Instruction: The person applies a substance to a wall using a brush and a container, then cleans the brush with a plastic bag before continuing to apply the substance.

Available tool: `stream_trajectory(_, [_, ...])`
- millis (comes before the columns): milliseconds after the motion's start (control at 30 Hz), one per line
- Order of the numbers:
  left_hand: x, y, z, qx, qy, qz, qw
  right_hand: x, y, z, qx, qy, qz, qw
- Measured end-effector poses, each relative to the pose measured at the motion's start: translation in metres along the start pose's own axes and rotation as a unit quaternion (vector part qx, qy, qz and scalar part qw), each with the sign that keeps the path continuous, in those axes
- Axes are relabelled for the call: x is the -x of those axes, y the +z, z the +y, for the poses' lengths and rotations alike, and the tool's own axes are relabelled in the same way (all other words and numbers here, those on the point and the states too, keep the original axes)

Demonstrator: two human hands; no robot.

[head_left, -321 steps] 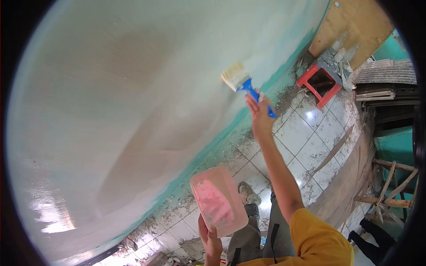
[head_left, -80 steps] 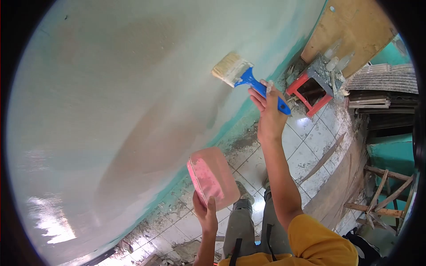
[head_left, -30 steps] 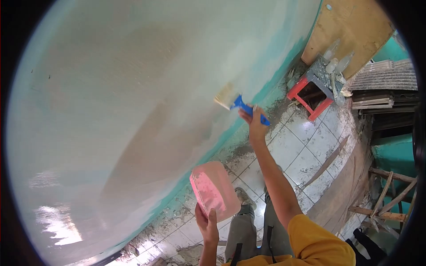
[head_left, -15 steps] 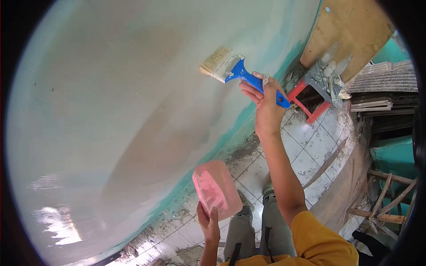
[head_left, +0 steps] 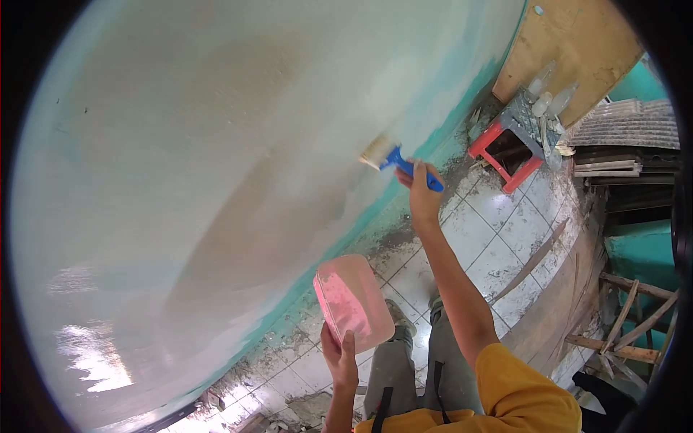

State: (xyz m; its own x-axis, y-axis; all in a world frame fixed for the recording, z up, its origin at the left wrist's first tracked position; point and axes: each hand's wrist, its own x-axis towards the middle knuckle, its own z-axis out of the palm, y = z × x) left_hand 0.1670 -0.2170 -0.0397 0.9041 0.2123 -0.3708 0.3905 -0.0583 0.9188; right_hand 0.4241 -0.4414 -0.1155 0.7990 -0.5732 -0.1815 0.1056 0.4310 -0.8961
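Note:
My right hand (head_left: 422, 189) is closed round the blue handle of a wide paintbrush (head_left: 395, 160). The pale bristles point up and left, at the lower part of a wall (head_left: 238, 144) coated whitish over turquoise, and seem to touch it. Damp, darker patches show on that wall. Lower down, my left hand (head_left: 342, 355) grips the near edge of a pink plastic tub (head_left: 354, 299), thumb on the near side. The tub is tilted and has pale, wet-looking smears inside.
A red and grey stool (head_left: 509, 144) with plastic bottles on top stands at the upper right, near a wooden board (head_left: 570, 50). Corrugated sheets (head_left: 626, 124) are stacked at the right, above a wooden ladder-like frame (head_left: 628, 339). Debris and stains cover the tiled floor (head_left: 469, 234).
My right hand has brought the paintbrush down and a little to the right, closer to the wall's lower part. The left hand and pink tub have barely moved.

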Motion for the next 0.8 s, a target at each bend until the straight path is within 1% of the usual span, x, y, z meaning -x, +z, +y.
stream_trajectory(67, [0.002,-0.003,0.002,-0.006,0.002,-0.005,1.0,0.017,0.034,-0.065,-0.033,-0.047,-0.029,0.998])
stream_trajectory(100, [0.003,-0.004,0.004,-0.004,0.002,-0.005,1.0,0.026,0.046,-0.093,-0.032,-0.047,-0.03,0.998])
stream_trajectory(133, [0.003,-0.004,0.006,-0.002,0.004,-0.007,1.0,0.034,0.056,-0.118,-0.068,-0.071,-0.037,0.995])
stream_trajectory(167, [0.004,-0.006,0.006,0.001,0.007,-0.008,1.0,0.038,0.061,-0.127,-0.103,-0.094,-0.044,0.989])
stream_trajectory(200, [0.004,-0.008,0.005,0.001,0.006,-0.008,1.0,0.038,0.061,-0.123,-0.103,-0.094,-0.044,0.989])
stream_trajectory(233, [0.004,-0.01,0.002,0.005,0.002,-0.01,1.0,0.038,0.06,-0.114,-0.137,-0.095,-0.069,0.984])
stream_trajectory(267, [0.003,-0.014,-0.001,0.008,-0.003,-0.012,1.0,0.037,0.057,-0.101,-0.171,-0.096,-0.092,0.976])
stream_trajectory(300, [0.002,-0.017,-0.005,0.005,-0.003,-0.012,1.0,0.037,0.053,-0.078,-0.172,-0.095,-0.091,0.976])
stream_trajectory(367, [-0.001,-0.022,-0.016,0.084,-0.014,0.008,0.996,0.036,0.036,-0.007,-0.153,-0.048,-0.056,0.985])
stream_trajectory(433, [-0.003,-0.029,-0.024,0.08,-0.014,0.015,0.997,0.037,0.005,0.068,-0.113,0.018,-0.014,0.993])
stream_trajectory(467, [-0.003,-0.034,-0.028,0.078,-0.013,0.025,0.997,0.042,-0.011,0.105,-0.113,0.019,-0.013,0.993])
stream_trajectory(500, [-0.005,-0.039,-0.033,0.076,-0.014,0.025,0.997,0.044,-0.025,0.141,-0.071,0.06,0.005,0.996])
stream_trajectory(533, [-0.008,-0.043,-0.038,0.062,-0.007,0.018,0.998,0.045,-0.036,0.166,-0.028,0.101,0.023,0.994])
stream_trajectory(567, [-0.008,-0.046,-0.043,0.047,-0.003,0.01,0.999,0.045,-0.043,0.18,-0.026,0.105,0.026,0.994])
stream_trajectory(633, [-0.009,-0.055,-0.05,0.034,-0.018,0.013,0.999,0.047,-0.044,0.19,0.014,0.112,0.034,0.993])
stream_trajectory(667, [-0.011,-0.058,-0.05,0.027,-0.024,0.015,0.999,0.044,-0.042,0.19,0.014,0.113,0.033,0.993])
stream_trajectory(700, [-0.01,-0.06,-0.049,0.027,-0.026,0.015,0.999,0.044,-0.036,0.17,0.009,0.097,0.028,0.995])
stream_trajectory(733, [-0.01,-0.06,-0.047,0.057,-0.027,0.022,0.998,0.044,-0.03,0.144,0.004,0.078,0.024,0.997])
stream_trajectory(767, [-0.01,-0.059,-0.045,0.089,-0.027,0.029,0.995,0.047,-0.016,0.112,0.018,0.048,0.012,0.999])
stream_trajectory(800, [-0.01,-0.058,-0.042,0.093,-0.03,0.028,0.995,0.053,0.004,0.072,0.002,0.02,0.004,1.0])
